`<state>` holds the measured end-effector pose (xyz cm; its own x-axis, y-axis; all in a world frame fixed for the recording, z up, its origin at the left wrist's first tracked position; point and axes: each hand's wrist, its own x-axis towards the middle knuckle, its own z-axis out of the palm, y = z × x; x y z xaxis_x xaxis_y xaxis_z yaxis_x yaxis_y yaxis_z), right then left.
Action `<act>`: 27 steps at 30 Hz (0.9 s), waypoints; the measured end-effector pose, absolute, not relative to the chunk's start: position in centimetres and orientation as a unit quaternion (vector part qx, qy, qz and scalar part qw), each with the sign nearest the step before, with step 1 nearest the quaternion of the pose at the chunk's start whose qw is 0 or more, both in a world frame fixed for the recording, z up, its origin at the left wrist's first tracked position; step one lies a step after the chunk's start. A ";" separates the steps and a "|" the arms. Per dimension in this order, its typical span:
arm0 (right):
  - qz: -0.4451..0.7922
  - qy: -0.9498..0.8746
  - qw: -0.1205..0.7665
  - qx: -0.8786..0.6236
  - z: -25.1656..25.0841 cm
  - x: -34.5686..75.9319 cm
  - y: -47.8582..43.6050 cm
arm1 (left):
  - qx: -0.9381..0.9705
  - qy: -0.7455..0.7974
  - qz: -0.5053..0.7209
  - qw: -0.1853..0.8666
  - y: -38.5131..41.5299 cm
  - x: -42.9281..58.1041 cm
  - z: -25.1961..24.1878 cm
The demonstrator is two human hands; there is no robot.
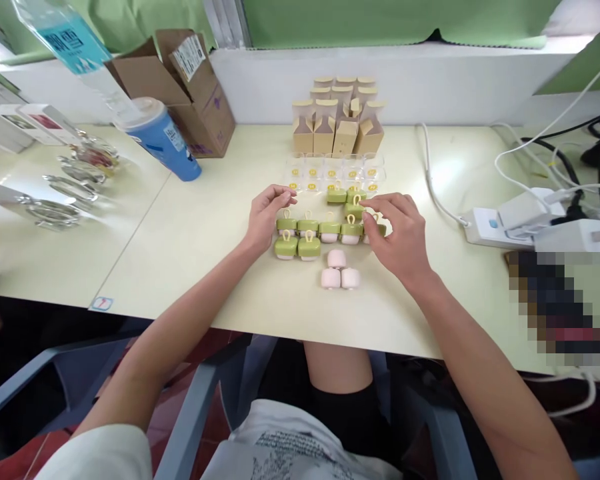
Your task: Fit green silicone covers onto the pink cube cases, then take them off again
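My left hand (269,215) hovers at the left end of the rows, fingers loosely curved with nothing visible between them. My right hand (399,235) has thumb and index finger at the side of a green lid (354,211) with a cream loop, apparently pinching it; the contact is partly hidden. Below lies a row of small pale pink pots with green looped lids (329,231), its right end partly covered by my right hand. Two more lidded pots (309,247) sit in front at left. Another loose green lid (337,196) lies behind. Three pink pots without lids (350,278) stand nearest me.
Behind the lids are clear plastic cups with yellow stickers (353,173) and open kraft boxes (347,137). A blue cup (167,143), bottle (75,47) and carton (200,110) stand at left. White cables and a power strip (490,228) lie at right, near a pixelated patch (555,307).
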<state>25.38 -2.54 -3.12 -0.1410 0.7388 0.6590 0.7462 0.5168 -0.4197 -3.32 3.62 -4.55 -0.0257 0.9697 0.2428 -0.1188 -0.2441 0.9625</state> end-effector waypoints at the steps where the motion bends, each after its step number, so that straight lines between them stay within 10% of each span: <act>1: -0.002 -0.758 0.417 -0.502 -3.4 25.7 -2.4 | 0.525 0.406 0.594 0.455 3.6 -3.3 -4.5; 9: 0.001 -0.810 0.254 -0.528 -4.7 26.0 -2.1 | 0.576 0.397 0.601 0.387 3.2 -3.6 -3.5; 27: -0.031 -0.813 0.246 -0.526 -4.7 26.0 -1.8 | 0.597 0.416 0.578 0.368 3.3 -3.5 -4.1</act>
<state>25.99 -1.78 -4.71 -0.3251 0.8408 0.4329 0.8717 0.4439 -0.2076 -3.50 3.35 -4.15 -0.0161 0.9229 0.3846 0.0720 -0.3826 0.9211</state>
